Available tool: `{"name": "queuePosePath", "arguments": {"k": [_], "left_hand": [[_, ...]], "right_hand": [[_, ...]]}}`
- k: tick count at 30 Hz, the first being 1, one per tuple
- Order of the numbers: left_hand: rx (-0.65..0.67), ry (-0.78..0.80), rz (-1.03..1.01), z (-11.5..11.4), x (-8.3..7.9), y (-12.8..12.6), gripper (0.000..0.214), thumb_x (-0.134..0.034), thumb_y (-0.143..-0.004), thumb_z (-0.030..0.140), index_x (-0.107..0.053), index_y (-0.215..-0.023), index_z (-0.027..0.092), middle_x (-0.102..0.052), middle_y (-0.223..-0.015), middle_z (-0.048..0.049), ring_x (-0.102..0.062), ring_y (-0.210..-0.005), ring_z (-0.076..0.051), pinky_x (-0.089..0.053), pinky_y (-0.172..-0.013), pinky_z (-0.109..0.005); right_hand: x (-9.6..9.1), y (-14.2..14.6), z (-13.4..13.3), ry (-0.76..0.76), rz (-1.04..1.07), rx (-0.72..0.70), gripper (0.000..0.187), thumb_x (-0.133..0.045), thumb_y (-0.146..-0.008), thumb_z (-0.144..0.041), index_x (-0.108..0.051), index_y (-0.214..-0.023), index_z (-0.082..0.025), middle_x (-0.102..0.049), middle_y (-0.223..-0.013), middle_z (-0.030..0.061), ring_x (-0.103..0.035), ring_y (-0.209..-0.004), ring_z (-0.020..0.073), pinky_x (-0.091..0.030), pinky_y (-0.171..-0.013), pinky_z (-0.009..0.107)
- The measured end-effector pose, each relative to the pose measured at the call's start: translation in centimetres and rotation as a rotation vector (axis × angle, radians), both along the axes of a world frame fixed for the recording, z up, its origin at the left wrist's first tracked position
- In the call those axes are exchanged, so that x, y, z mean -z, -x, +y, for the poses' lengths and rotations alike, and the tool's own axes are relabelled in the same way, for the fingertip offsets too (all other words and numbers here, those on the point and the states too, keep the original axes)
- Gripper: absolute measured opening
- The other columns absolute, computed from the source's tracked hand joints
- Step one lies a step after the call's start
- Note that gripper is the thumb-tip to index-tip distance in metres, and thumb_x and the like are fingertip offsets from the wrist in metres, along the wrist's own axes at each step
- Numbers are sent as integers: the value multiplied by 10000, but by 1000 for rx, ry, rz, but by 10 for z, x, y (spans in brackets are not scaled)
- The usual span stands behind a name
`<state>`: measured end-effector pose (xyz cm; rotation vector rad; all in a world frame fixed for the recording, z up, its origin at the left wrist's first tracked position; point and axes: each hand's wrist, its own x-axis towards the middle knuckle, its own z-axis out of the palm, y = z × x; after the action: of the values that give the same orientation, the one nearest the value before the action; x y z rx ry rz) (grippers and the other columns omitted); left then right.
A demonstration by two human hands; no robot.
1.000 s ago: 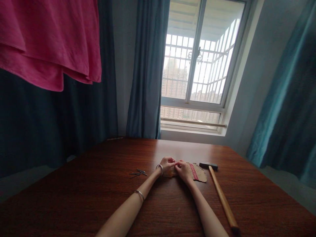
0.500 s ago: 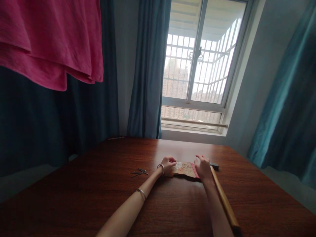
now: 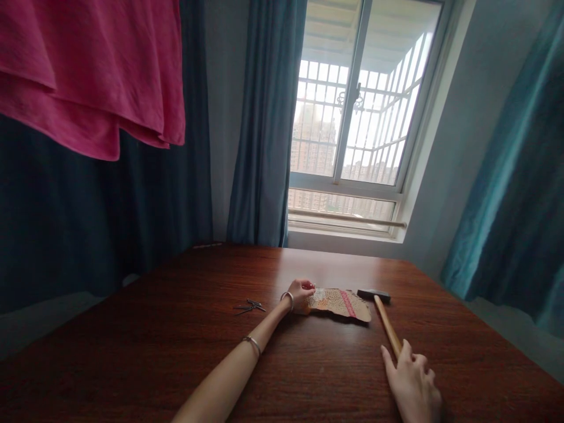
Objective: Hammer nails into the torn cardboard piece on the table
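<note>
My left hand (image 3: pixel 302 292) rests at the left end of a patterned piece of cardboard (image 3: pixel 337 302), thumb and fingertips pinched together. Whatever is in that pinch is too small to make out. The cardboard lies flat, with dark speckles, a pink stripe and a ragged right end. To its right is a hammer (image 3: pixel 386 323), dark head away from me and wooden handle towards me. Over the lower part of the handle is my right hand (image 3: pixel 414 376), thumb and fingers apart and not closed round it.
Several loose nails (image 3: pixel 251 306) lie on the brown wooden table (image 3: pixel 154 346), left of my left hand. A pink cloth (image 3: pixel 97 76) hangs at the upper left. Behind the table stand blue curtains (image 3: pixel 268 129) and a barred window (image 3: pixel 348 117).
My right hand has moved from the cardboard's right end back towards me, onto the hammer handle. The cardboard's right end and hammer head now show. My left hand stays in place.
</note>
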<state>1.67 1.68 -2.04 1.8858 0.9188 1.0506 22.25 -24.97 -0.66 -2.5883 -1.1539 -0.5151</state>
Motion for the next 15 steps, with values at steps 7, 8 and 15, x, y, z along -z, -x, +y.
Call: {"name": "queuePosePath", "arguments": {"k": [7,8,15], "left_hand": [[-4,-2,-2,-1,-1,-2,149,-639,-623,238,-658,-702,114,-661,-717,-46,-612,-687,-145,-482,-648,-236],[-7,5,-1,-2,-2,-2,146,-640,-621,235,-657,-698,113,-661,-717,-47,-612,-687,-146,-482,-644,-235],[3,-11,-1,0,1,0,144,-636,-628,243,-662,-701,122,-663,-735,-44,-613,-700,-144,-483,-659,-236]], "right_hand": [[1,-11,6,182,-69,-138,449,-242,-897,-366,-519,-1145,-114,-614,-821,176,-654,-647,297,-474,-556,383],[1,-15,6,186,2,-159,433,-249,-895,-354,-521,-1140,-123,-626,-818,171,-657,-654,292,-481,-573,387],[-17,-29,6,-115,613,-273,504,-369,-818,-444,-501,-1210,-155,-667,-747,111,-644,-688,259,-484,-604,348]]}}
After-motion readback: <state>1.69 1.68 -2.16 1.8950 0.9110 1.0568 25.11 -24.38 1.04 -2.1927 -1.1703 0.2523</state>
